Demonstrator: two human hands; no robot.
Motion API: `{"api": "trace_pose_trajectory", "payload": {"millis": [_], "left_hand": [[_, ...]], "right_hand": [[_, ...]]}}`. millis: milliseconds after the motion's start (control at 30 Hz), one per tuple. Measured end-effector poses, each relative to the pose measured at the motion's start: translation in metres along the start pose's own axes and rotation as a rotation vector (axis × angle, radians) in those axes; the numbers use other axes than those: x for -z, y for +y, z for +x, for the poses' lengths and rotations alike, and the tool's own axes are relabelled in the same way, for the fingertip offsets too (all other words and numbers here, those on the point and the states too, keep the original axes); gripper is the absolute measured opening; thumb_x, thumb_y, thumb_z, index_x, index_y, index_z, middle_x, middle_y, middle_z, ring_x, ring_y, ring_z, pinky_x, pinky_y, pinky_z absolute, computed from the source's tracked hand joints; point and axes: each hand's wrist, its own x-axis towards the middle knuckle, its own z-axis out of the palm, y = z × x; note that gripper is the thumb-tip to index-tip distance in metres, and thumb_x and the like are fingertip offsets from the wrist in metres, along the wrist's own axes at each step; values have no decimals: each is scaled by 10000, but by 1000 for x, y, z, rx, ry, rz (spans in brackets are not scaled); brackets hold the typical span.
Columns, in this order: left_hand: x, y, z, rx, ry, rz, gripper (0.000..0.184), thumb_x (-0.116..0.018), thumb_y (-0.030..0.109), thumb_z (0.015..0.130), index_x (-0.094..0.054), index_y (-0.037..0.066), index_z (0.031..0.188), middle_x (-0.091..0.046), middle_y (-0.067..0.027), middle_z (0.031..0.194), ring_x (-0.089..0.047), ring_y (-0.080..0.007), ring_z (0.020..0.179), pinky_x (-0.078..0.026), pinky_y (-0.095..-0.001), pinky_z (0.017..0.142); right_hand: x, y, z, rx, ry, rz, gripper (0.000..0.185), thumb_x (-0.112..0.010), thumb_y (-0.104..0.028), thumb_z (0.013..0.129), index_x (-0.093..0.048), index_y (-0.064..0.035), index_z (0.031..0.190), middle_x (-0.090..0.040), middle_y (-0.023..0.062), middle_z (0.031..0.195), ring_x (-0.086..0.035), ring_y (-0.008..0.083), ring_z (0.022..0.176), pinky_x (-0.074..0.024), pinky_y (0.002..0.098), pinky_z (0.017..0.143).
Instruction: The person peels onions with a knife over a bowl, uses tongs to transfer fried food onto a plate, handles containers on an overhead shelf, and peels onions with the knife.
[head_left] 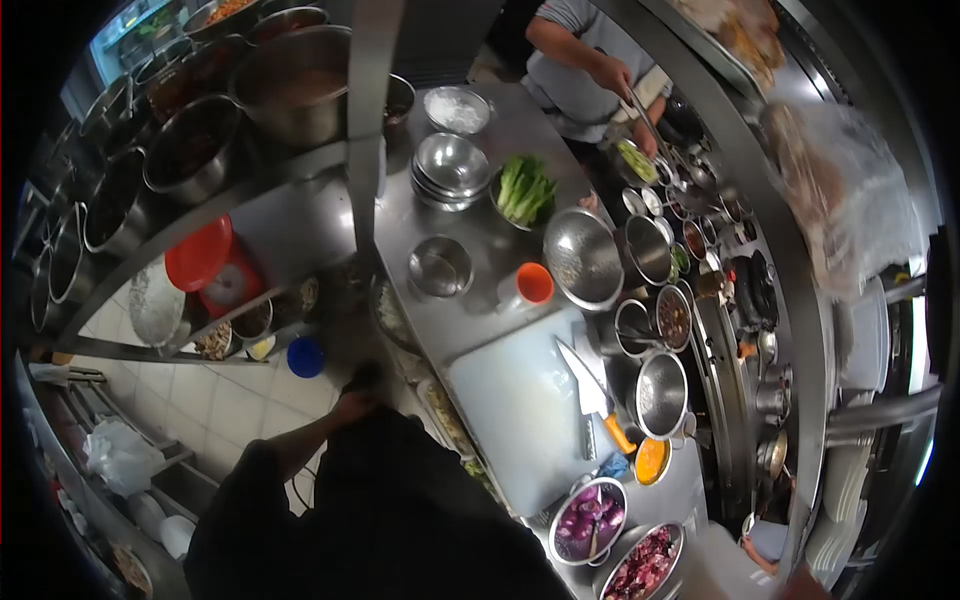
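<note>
Out at nine o'clock from the pale cutting board (515, 405), the left hand (362, 395) hangs dim and blurred close to the black-clothed body, and I can't tell whether it grips anything; the right hand I can't make out for certain, nor its grip. On the board's three o'clock side lies an orange-handled knife (592, 390), with a bowl (553, 535) of purple onion pieces (588, 515) at five o'clock.
</note>
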Motion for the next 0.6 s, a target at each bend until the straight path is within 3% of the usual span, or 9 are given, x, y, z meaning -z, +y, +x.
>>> {"api": "trace_pose_trajectory", "payload": {"millis": [133,167,233,267,367,467,500,533,600], "left_hand": [[33,-60,9,-65,49,-215,284,-613,212,865,-653,31,1080,-670,-135,1042,-620,-245,1012,-459,-338,925],[45,-60,1,-56,54,-210,284,-613,212,865,-653,31,1080,-670,-135,1042,-620,-245,1012,-459,-338,925],[74,-57,-22,10,135,-294,267,-598,188,877,-645,1,1063,-667,-130,1030,-617,-228,1007,-460,-322,918],[76,-77,-34,-52,209,-267,249,-589,169,888,-641,-4,1059,-664,-113,1035,-612,-204,1006,-460,-319,912],[89,-86,-86,93,292,-566,287,-571,207,908,-623,-11,1088,-655,-112,1047,-600,-197,1020,-466,-314,886],[81,-130,-126,196,409,-68,294,-550,229,874,-626,6,1050,-643,-161,1058,-602,-280,1001,-455,-363,897],[87,-132,-148,-58,432,93,269,-551,225,863,-634,14,1009,-638,-162,1025,-595,-314,985,-458,-372,882],[89,-129,-168,54,434,154,243,-556,209,847,-634,17,974,-631,-160,995,-587,-335,966,-454,-376,880],[61,-165,-199,408,682,-398,299,-546,197,878,-629,2,1089,-645,-181,1070,-595,-300,1024,-450,-375,909]], "right_hand": [[-168,-5,50,-298,-480,441,211,-646,-112,667,-565,17,814,-627,108,869,-620,211,848,-481,311,746],[-226,-5,83,-297,-710,229,214,-649,-63,692,-600,11,886,-625,96,834,-610,179,800,-459,286,688],[-362,2,118,-270,-638,386,260,-652,-75,759,-631,3,1006,-659,119,885,-609,179,787,-464,315,698],[-431,10,131,-122,-480,529,228,-689,-85,731,-614,14,923,-646,100,780,-597,162,702,-467,292,667],[-596,35,173,-9,-484,207,228,-708,-116,728,-630,-4,911,-679,151,854,-671,312,789,-503,390,671],[-730,59,191,52,-449,-81,176,-676,-98,742,-647,-25,900,-677,172,891,-663,353,833,-518,441,690],[-753,58,195,50,-432,-51,176,-676,-98,742,-647,-25,900,-677,172,891,-663,353,833,-518,441,690],[-773,54,197,69,-438,-73,139,-595,-94,774,-640,-40,894,-671,172,868,-653,358,833,-511,449,717],[-808,48,198,50,-489,-123,168,-499,-83,821,-636,-61,915,-667,169,882,-644,357,844,-507,455,750]]}}
